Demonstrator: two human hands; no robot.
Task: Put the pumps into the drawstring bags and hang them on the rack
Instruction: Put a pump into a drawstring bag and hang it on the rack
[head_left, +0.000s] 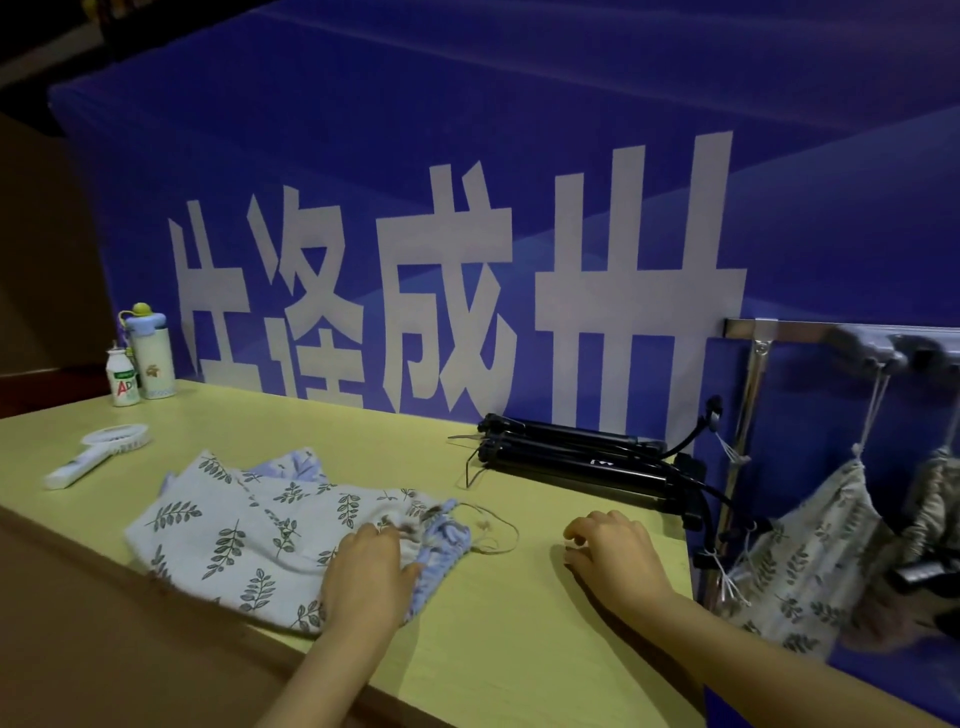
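Note:
A pile of leaf-print drawstring bags (228, 525) lies flat on the yellow-green table (509, 639). My left hand (369, 566) rests on the gathered mouth of the top bag, fingers closed on the cloth. My right hand (613, 551) lies on the bare table to the right, fingers curled, holding nothing. Several black pumps (582, 457) lie stacked against the blue backdrop, beyond my right hand. At the right, a metal rack (748, 410) carries two filled bags; the nearer leaf-print bag (810, 561) hangs by its cord from a hook.
A white handheld fan (98, 452) lies at the far left of the table. Behind it stand a small white bottle (122, 380) and a pale flask with a blue lid (151, 353). The blue banner (467, 234) walls off the back.

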